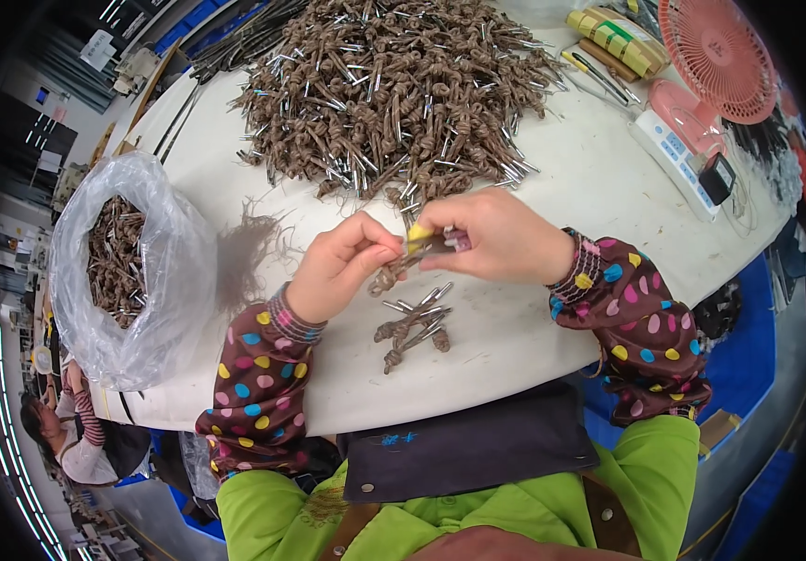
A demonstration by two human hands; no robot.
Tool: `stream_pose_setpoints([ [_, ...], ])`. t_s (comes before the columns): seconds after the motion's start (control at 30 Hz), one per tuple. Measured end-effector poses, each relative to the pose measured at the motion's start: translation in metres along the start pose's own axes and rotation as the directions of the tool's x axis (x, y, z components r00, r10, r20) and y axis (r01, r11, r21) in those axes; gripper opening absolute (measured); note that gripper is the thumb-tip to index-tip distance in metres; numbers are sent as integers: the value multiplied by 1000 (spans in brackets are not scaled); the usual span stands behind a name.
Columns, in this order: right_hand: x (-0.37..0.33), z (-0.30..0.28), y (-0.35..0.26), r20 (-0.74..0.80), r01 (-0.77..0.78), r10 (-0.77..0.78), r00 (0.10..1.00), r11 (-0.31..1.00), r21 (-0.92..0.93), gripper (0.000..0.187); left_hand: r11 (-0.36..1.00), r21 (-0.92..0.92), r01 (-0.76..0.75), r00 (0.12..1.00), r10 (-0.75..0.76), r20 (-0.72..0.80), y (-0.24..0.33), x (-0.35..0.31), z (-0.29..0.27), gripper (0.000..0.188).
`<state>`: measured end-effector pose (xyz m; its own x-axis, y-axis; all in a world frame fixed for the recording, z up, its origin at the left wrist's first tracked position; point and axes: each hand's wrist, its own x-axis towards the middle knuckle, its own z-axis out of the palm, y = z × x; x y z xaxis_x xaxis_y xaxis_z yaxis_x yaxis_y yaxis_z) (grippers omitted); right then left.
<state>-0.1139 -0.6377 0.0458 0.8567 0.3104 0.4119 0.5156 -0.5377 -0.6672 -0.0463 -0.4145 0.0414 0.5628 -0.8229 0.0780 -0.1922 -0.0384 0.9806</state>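
Note:
My left hand (342,266) pinches a brown knotted cord (384,280) between thumb and fingertips, above the white table. Close against it, my right hand (506,238) is closed round a small tool with a yellow part (419,232), which looks like thread snips; its blades are hard to make out. A bit of purple shows between the right fingers. Just below my hands lie several more knotted cords (412,327) with shiny metal tips. Beyond them rises a large heap of the same brown cords (393,93).
A clear plastic bag (178,252) of brown cords stands at the left. On the far right are a pink fan (716,56), a white power strip (674,164), a yellow-green roll (618,42) and a long-bladed cutter (599,77). Another person (76,435) sits at the lower left.

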Motion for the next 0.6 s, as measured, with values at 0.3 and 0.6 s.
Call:
stream_pose_setpoints([
  [0.3, -9, 23, -22, 377, -23, -6, 926, 997, 72, 24, 451, 888, -91, 967, 254, -29, -5, 15, -27, 17],
  [0.6, 3, -4, -3, 129, -39, 29, 991, 997, 73, 18, 194, 979, -59, 963, 269, 4, -34, 53, -26, 22],
])
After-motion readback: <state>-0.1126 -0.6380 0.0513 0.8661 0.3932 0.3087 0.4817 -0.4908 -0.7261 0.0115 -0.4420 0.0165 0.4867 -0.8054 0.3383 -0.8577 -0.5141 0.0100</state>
